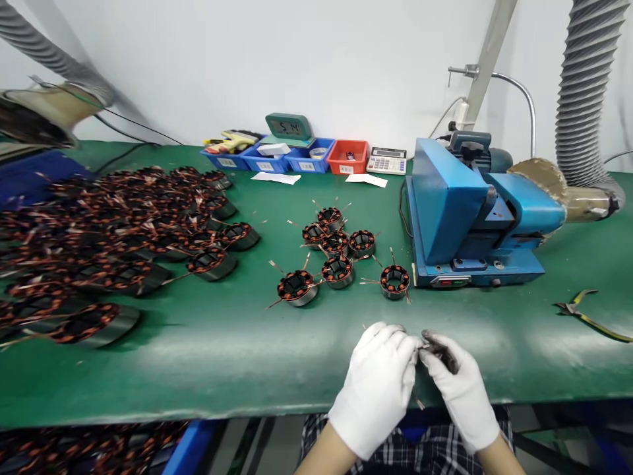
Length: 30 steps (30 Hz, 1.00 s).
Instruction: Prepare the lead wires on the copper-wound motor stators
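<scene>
In the head view my left hand [378, 382], in a white glove, is wrapped over a copper-wound motor stator that it almost wholly hides; thin wire ends poke out beside it. A lead wire [419, 348] of it runs to the fingertips of my right hand [452, 376], which are closed in a pinch. Dark grime covers the fingertips of the right glove. Both hands are close together above the table's front edge. Nearest to them on the table are a single wound stator [394, 282] and a loose group of several stators [337, 270] with splayed leads.
A large pile of stators [133, 244] covers the left side. At right stand a blue grinding machine [459, 218] with a duct hose [588, 99] and yellow-handled pliers [576, 309]. Small bins [349, 158], a calculator [387, 161] and a clock [289, 125] line the wall.
</scene>
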{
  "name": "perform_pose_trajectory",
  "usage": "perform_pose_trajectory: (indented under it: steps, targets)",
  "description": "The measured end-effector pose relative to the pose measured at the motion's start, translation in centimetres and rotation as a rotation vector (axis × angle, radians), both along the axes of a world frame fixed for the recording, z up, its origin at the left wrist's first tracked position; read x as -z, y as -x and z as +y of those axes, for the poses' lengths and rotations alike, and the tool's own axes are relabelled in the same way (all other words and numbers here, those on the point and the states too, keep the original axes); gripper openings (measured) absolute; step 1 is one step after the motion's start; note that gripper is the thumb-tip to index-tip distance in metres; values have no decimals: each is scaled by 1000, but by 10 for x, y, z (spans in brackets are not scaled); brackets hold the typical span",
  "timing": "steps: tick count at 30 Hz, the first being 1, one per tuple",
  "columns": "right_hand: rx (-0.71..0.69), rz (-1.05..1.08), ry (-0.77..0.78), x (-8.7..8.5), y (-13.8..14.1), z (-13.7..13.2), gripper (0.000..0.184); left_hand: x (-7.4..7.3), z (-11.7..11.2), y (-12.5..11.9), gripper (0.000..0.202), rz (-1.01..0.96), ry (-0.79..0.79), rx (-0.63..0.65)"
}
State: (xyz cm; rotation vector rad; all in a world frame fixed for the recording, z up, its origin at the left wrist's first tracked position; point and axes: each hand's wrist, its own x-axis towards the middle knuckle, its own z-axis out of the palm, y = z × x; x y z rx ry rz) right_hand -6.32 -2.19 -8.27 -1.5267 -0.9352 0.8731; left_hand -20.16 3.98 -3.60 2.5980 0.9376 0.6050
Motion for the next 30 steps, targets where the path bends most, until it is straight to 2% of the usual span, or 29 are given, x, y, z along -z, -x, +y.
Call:
perform_pose_trajectory:
  steps: [3,6,12,14,18,19,21,23,26,30]
  targets:
    - [18,58,25,-7,5,9,13,0,-1,-1,18,39,-10,-1]
    - [59,103,49,-11,9,12,16,1,-2,-2,16,135,27,-26]
    - [137,100,86,-11,11,-5,18,0,-2,-3,17,132,85,-53]
    - [130,20,29,-9,7,-11,13,0,-1,-3,17,126,95,-53]
    - [-46,-349,-243,-7,-6,-10,24,2,-1,-2,17,136,53,-49]
    - [-82,-414,-262,-8,-9,-7,23,2,-1,-2,18,138,42,-39]
    - [-124,-469,-196,-13,-12,-1,18,3,0,-1,17,138,29,-4]
    - [-173,-443,-60,-20,-12,4,15,3,2,0,15,146,18,39]
    - [-276,-322,104,-28,-11,12,28,-1,4,1,12,192,-6,87]
    - [-495,-83,291,-37,-17,19,46,-8,7,1,8,290,-19,186]
